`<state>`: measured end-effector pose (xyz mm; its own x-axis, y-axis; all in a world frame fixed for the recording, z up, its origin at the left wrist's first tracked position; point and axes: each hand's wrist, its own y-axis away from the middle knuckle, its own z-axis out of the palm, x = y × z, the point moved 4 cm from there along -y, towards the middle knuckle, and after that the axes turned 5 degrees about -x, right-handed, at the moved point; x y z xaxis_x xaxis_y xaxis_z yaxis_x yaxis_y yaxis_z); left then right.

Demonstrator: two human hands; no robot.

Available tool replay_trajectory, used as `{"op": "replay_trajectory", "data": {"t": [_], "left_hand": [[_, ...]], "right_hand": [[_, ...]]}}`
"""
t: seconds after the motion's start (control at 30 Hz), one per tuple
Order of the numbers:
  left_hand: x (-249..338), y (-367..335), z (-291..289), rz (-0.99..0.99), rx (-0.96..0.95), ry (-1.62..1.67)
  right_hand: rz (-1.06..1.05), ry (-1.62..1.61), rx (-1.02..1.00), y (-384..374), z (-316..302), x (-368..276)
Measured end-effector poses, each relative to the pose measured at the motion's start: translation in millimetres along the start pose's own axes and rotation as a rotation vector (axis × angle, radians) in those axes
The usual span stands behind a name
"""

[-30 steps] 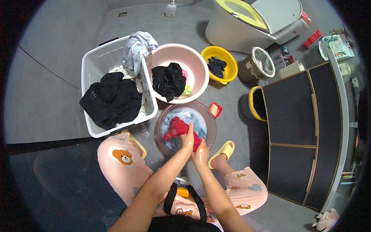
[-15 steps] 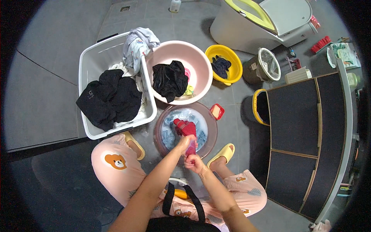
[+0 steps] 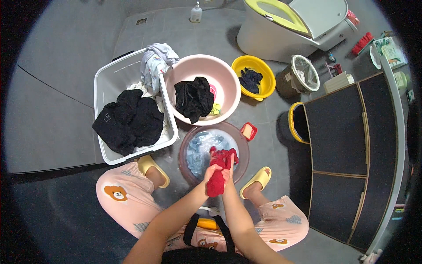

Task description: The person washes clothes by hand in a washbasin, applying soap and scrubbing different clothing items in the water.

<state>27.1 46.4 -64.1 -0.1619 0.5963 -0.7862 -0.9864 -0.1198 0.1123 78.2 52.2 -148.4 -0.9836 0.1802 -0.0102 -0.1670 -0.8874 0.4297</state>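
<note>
Both hands grip a wet-looking red knitted cloth [image 3: 216, 184], whose exact kind I cannot make out. It is bunched over the near part of a brownish translucent basin [image 3: 183, 154]. My left hand [image 3: 211, 173] is closed round its left side. On its right side, my right hand [image 3: 228, 170] is closed too, with the fingers partly hidden by folds. Light blue cloth [image 3: 198, 155] lies below in cloudy, sudsy water. Just right of the basin, a bar of soap [image 3: 247, 130] rests in a red dish [image 3: 252, 136].
Beyond stands a pink basin [image 3: 231, 75] with black clothing, beside a white laundry bin [image 3: 101, 83] of clothes. A yellow basin [image 3: 269, 86] holds dark cloth. A bin [image 3: 288, 81], black bucket [image 3: 300, 123] and dark cabinet [image 3: 338, 132] stand right. My slippered feet flank the wash basin.
The red cloth has gone from a stretched, twisted length to a gathered bunch. My right hand has moved up beside my left, and the view has shifted slightly.
</note>
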Motion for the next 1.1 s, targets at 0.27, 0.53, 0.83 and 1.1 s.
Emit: {"op": "replay_trajectory", "data": {"t": [0.27,0.53,0.83,1.1], "left_hand": [[47,32,-62,0.236,0.756,-1.313],[73,25,-71,0.717,0.838,-2.229],[66,27,-33,0.498,0.273,-1.227],[38,36,1,0.296,0.51,-1.232]], "right_hand": [[0.201,1.136,0.373,11,-8,-15],[-0.091,2.038,0.173,2,6,-9],[-0.014,2.468,0.041,19,46,-13],[0.131,1.354,-0.08,49,67,-23]]}}
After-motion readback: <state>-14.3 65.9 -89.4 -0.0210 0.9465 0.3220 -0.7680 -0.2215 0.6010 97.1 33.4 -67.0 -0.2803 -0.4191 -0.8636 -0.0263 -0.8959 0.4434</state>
